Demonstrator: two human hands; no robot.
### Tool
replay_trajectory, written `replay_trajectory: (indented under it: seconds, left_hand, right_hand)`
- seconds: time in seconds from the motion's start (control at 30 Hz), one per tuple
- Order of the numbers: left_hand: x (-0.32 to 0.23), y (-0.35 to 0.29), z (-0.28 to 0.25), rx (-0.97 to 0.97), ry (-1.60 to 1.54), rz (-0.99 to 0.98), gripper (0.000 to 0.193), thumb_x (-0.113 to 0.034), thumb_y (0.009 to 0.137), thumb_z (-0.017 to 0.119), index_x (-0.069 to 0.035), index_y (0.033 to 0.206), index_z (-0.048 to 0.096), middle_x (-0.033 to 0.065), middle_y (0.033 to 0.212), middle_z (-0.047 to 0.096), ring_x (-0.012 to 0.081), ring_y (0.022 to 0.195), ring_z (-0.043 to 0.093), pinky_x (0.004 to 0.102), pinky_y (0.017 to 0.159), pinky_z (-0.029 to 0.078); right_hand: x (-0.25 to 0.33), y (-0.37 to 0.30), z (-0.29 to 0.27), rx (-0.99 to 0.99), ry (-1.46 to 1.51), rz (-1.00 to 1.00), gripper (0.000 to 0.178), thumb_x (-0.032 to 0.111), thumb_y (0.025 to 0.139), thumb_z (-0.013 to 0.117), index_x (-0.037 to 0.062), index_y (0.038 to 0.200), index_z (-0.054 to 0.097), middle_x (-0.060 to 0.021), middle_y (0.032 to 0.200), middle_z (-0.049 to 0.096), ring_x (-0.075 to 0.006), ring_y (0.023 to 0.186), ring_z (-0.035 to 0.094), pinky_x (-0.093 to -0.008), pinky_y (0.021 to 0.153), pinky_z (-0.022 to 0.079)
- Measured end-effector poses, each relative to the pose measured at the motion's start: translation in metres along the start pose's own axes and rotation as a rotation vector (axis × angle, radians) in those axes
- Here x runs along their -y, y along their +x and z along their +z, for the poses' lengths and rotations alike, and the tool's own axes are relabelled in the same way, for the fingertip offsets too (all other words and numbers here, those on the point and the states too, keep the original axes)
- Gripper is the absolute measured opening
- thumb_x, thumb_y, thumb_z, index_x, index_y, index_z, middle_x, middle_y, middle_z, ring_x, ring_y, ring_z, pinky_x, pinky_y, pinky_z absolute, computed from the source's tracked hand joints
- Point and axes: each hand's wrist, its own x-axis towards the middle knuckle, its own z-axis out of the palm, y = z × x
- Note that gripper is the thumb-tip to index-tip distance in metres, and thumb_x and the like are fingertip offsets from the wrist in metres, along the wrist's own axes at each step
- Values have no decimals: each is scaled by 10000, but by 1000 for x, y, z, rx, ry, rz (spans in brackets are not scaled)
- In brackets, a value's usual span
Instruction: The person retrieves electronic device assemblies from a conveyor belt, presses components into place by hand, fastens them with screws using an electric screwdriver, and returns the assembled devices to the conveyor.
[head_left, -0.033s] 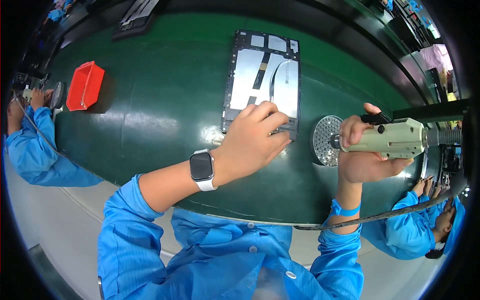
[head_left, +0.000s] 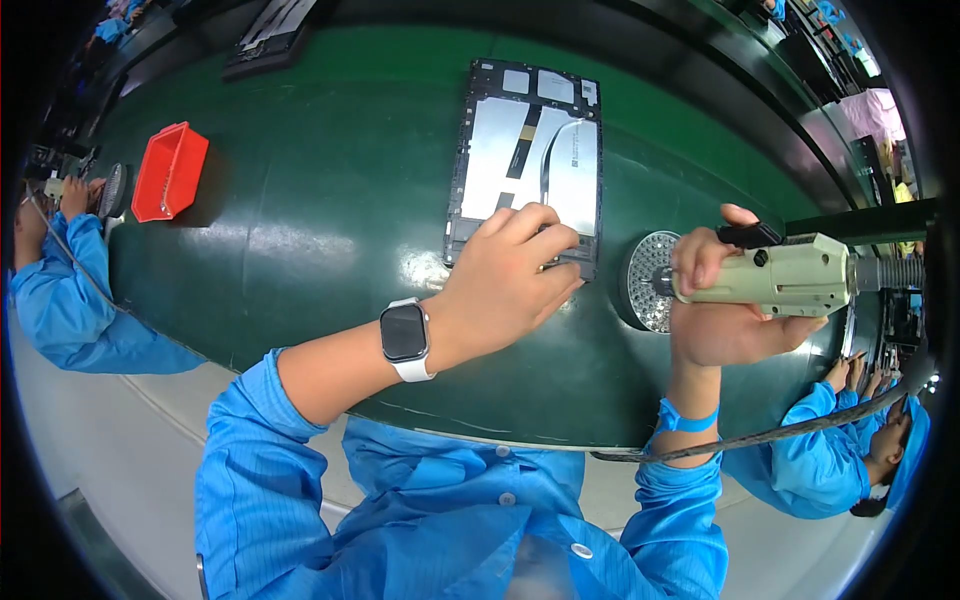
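An opened tablet [head_left: 480, 130] lies on the green table, showing a black frame, silver inner panels, dark flat strips and a thin curved cable. Over its lower end is my left hand [head_left: 510, 275], fingers bent and pressing on the frame; its fingertips and thumb are mostly hidden. A watch with a white strap sits on that wrist. My right hand [head_left: 715, 320] is wrapped round a pale green power screwdriver [head_left: 790, 278], held sideways. The tool's nose points left at a round metal dish [head_left: 640, 268] with a pitted or screw-filled face. My fingers hide the dish's right side.
A red open bin [head_left: 172, 175] stands at the left of the green table [head_left: 320, 210]. Another dark device [head_left: 268, 40] lies at the far left edge. A thick cable [head_left: 780, 433] crosses my right forearm. Co-workers in blue sit at the left [head_left: 85, 295] and right [head_left: 815, 455].
My right hand and the front of the screwdriver have shifted slightly left, toward the dish. My left hand and the tablet are practically still.
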Motion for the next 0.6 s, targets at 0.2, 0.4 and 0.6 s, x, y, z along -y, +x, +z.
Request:
replay_trajectory:
  seconds: [0.2, 0.4, 0.6]
  left_hand:
    - [3, -4, 1, -18, -20, -5, 175, -151, 755, 794, -74, 902, 737, 56, 1076, 648, 289, 1108, 596, 415, 867, 490]
    - [4, -6, 3, -30, -23, -9, 183, -153, 755, 793, -73, 909, 734, 63, 1087, 644, 303, 1131, 595, 417, 873, 493]
    - [6, -7, 3, -37, -13, 2, 170, -150, 761, 789, -68, 895, 723, 64, 1081, 642, 313, 1138, 592, 421, 852, 501]
  right_hand:
    - [-29, -2, 24, 23, 38, 84, 1230, 975, 792, 192, -108, 1247, 556, -98, 688, 590, -193, 561, 501, -311, 573, 414]
    - [-39, -2, 22, 3, 11, 47, 1213, 973, 795, 204, -99, 1231, 567, -94, 682, 590, -184, 553, 502, -313, 560, 415]
    - [-44, -2, 20, 32, 12, 44, 1185, 976, 786, 244, -92, 1184, 567, -110, 686, 588, -190, 563, 502, -314, 556, 411]
